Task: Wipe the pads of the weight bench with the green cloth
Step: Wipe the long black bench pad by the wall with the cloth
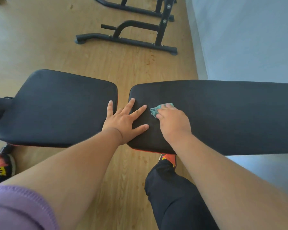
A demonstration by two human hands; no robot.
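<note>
Head view: right hand point(173, 123) bunches the soft, limp green cloth point(156, 110) against the back pad point(231, 117); left hand point(125, 120) rests flat, fingers spread.

Both pads point(223, 117) are black with a thin orange edge underneath. The cloth point(156, 110) under the right fingers point(169, 106) is teal-green. Floor point(40, 47) is light wood-grain, sleeve point(15, 208) purple, shoes point(2, 165) orange, black and yellow.
</note>
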